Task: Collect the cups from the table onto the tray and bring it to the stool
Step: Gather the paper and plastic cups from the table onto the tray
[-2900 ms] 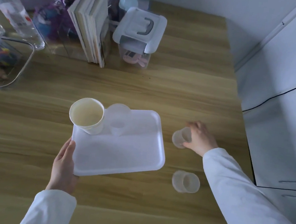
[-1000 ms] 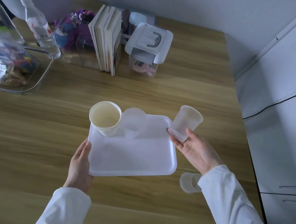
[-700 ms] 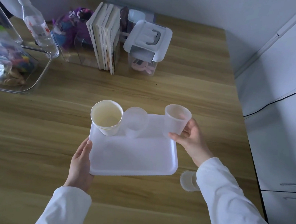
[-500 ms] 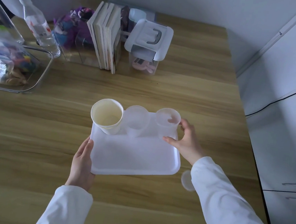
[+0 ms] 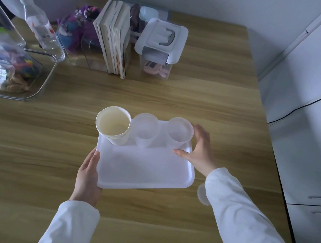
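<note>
A white tray [image 5: 147, 171] lies on the wooden table [image 5: 158, 93]. Along its far edge stand a white paper cup [image 5: 114, 126], a clear plastic cup [image 5: 145, 130] and a second clear plastic cup [image 5: 180, 133]. My left hand [image 5: 88, 175] grips the tray's near left edge. My right hand [image 5: 199, 150] is open just right of the second clear cup, fingers spread and off it. Another clear cup [image 5: 202, 192] lies on its side on the table right of the tray, mostly hidden by my right sleeve.
At the back of the table stand a row of books [image 5: 114, 38], a lidded clear box [image 5: 159, 48], a water bottle [image 5: 41, 27] and a clear bin of bagged snacks [image 5: 13, 72]. The table's right edge borders white cabinets [image 5: 311, 136].
My right hand carried a clear cup from the table, set it upright on the tray's far right corner and has let go. My left hand stayed on the tray.
</note>
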`<state>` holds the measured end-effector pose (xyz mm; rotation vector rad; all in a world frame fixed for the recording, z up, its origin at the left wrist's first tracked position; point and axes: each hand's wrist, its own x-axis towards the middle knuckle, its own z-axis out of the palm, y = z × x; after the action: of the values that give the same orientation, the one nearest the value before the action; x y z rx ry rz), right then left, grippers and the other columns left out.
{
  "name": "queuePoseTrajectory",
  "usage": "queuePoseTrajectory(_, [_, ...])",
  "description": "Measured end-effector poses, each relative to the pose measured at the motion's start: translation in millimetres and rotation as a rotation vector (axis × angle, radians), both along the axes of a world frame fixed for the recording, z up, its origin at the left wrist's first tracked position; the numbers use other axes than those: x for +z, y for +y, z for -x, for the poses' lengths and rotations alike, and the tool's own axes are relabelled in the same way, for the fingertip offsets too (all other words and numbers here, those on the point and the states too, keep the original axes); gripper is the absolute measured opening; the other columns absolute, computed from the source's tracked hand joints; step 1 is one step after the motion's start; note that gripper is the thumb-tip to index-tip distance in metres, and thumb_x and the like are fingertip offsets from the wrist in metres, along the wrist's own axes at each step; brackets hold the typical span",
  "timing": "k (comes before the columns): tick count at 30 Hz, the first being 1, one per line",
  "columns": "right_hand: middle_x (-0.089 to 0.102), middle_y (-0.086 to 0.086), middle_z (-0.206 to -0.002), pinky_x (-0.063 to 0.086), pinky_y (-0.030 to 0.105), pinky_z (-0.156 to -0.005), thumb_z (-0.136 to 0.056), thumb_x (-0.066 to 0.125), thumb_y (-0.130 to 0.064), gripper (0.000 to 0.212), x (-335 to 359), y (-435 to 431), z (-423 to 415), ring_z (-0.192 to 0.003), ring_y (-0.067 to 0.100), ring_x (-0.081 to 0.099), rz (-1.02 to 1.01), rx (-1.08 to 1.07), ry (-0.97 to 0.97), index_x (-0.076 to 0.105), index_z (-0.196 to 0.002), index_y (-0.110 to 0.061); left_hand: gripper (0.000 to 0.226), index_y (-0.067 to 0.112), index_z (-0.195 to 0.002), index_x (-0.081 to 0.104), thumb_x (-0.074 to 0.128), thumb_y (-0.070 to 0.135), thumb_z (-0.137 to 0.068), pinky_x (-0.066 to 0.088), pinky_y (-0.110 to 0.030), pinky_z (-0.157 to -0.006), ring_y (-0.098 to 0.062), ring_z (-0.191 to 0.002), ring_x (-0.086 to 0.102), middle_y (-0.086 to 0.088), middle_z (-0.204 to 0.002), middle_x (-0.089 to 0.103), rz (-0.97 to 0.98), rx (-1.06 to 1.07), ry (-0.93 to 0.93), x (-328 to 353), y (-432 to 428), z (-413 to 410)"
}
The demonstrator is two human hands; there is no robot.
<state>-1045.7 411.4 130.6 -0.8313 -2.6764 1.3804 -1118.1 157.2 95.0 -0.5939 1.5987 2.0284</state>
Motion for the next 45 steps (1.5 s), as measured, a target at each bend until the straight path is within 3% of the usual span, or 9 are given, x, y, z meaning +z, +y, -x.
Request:
queuePoseTrajectory(3, [0.019, -0.010, -0.138, 0.011, 0.027, -0.105, -0.068, 0.078, -0.023, 0.092, 13, 18, -17, -0.140, 0.013, 0.002, -0.052, 0.010, -0.005, 0.022, -0.140, -0.025, 0.034, 0.025, -0.127, 0.058, 0.045, 0.030, -0.096, 0.057, -0.028, -0.062, -0.015, -0.083, 0.069, -0.003, -0.113, 0.069, 0.007, 0.008, 0.002, -3, -2, 2])
queuePoseTrajectory(7, [0.038, 0.002, -0.136, 0.026, 0.030, -0.106, -0.076, 0.068, -0.034, 0.070, 24, 45, -54, -0.132, 0.022, 0.030, -0.214, -0.041, -0.113, 0.035, -0.135, -0.018, 0.036, 0.024, -0.130, 0.055, 0.044, 0.030, -0.097, 0.056, -0.025, -0.058, -0.011, -0.079, 0.070, -0.002, -0.112, 0.068, 0.015, 0.003, 0.019, -6, -4, 4])
queuePoseTrajectory(15, [0.024, 0.014, -0.148, 0.042, 0.037, -0.094, -0.077, 0.054, -0.059, 0.076, -10, 25, -99, -0.129, 0.028, 0.038, -0.427, 0.166, -0.755, 0.029, -0.136, -0.020, 0.037, 0.023, -0.130, 0.055, 0.043, 0.031, -0.097, 0.056, -0.024, -0.061, -0.011, -0.079, 0.070, -0.010, -0.125, 0.064, 0.026, -0.056, 0.037, -12, -4, 8])
queuePoseTrajectory(22, [0.051, 0.007, -0.124, 0.047, 0.030, -0.079, -0.080, 0.055, -0.050, 0.057, -31, 17, -105, -0.104, 0.023, 0.057, -0.544, 0.175, -0.756, 0.044, -0.125, -0.016, 0.033, 0.024, -0.126, 0.058, 0.043, 0.028, -0.097, 0.055, -0.023, -0.056, -0.007, -0.070, 0.070, 0.002, -0.100, 0.070, 0.032, -0.048, 0.043, -9, 0, 5])
queuePoseTrajectory(27, [0.054, 0.006, -0.116, 0.041, 0.027, -0.070, -0.082, 0.059, -0.038, 0.050, -11, 31, -104, -0.087, 0.019, 0.053, -0.275, -0.065, -0.609, 0.042, -0.123, -0.014, 0.035, 0.022, -0.129, 0.056, 0.043, 0.029, -0.097, 0.056, -0.025, -0.058, -0.011, -0.076, 0.070, -0.003, -0.109, 0.069, 0.017, -0.062, 0.033, -8, 1, 3])
queuePoseTrajectory(30, [0.053, 0.005, -0.114, 0.044, 0.034, -0.082, -0.079, 0.066, -0.026, 0.048, 8, 43, -98, -0.098, 0.020, 0.053, 0.006, -0.328, -0.292, 0.045, -0.120, -0.011, 0.036, 0.021, -0.130, 0.055, 0.044, 0.028, -0.097, 0.056, -0.026, -0.059, -0.016, -0.084, 0.069, -0.007, -0.116, 0.067, 0.004, -0.064, 0.019, -8, 2, 1])
queuePoseTrajectory(33, [0.053, 0.012, -0.119, 0.048, 0.044, -0.092, -0.084, 0.060, -0.017, 0.041, 27, 46, -89, -0.109, 0.026, 0.056, 0.476, -0.558, 0.059, 0.042, -0.120, -0.006, 0.035, 0.021, -0.129, 0.056, 0.044, 0.028, -0.097, 0.056, -0.028, -0.062, -0.018, -0.087, 0.068, -0.008, -0.118, 0.067, -0.012, -0.070, 0.016, -6, 5, -1])
queuePoseTrajectory(38, [0.062, 0.012, -0.107, 0.054, 0.035, -0.087, -0.090, 0.048, -0.026, 0.026, 42, 31, -72, -0.097, 0.025, 0.066, 0.999, -0.654, 0.422, 0.051, -0.111, -0.011, 0.034, 0.023, -0.129, 0.056, 0.044, 0.028, -0.097, 0.056, -0.030, -0.064, -0.016, -0.085, 0.070, -0.005, -0.113, 0.069, -0.029, -0.075, 0.007, -4, 8, -4])
queuePoseTrajectory(45, [0.060, 0.008, -0.097, 0.044, 0.030, -0.088, -0.088, 0.047, -0.032, 0.024, 37, 6, -57, -0.095, 0.022, 0.055, 1.233, -0.743, 0.543, 0.056, -0.101, -0.014, 0.034, 0.023, -0.129, 0.056, 0.044, 0.027, -0.097, 0.057, -0.029, -0.064, -0.015, -0.084, 0.070, -0.003, -0.113, 0.069, -0.040, -0.073, -0.006, -4, 8, -7])
